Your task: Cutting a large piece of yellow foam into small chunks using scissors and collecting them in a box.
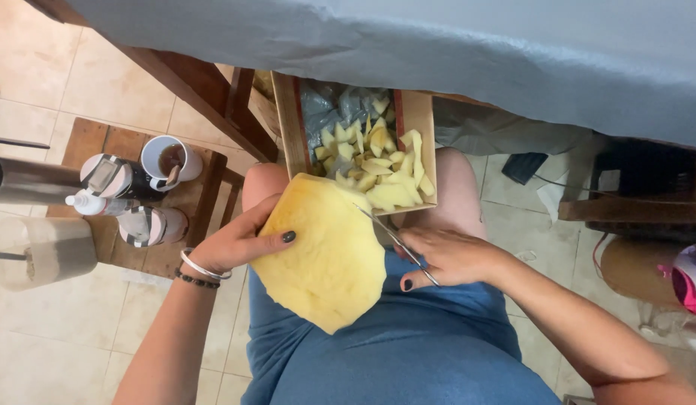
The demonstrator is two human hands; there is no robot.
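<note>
Hiding left hand (235,244) palm: peeled fruit (322,251) | knife (397,244) handle inside right hand (445,259)

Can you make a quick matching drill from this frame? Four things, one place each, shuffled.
Things:
1. peeled yellow fruit
2. knife
3. cut yellow pieces
4. white mug

Places:
A. on the wooden stool
B. in the left hand
C. in the cardboard box
D. in the right hand

Pairs: 1-B, 2-D, 3-C, 4-A
</note>
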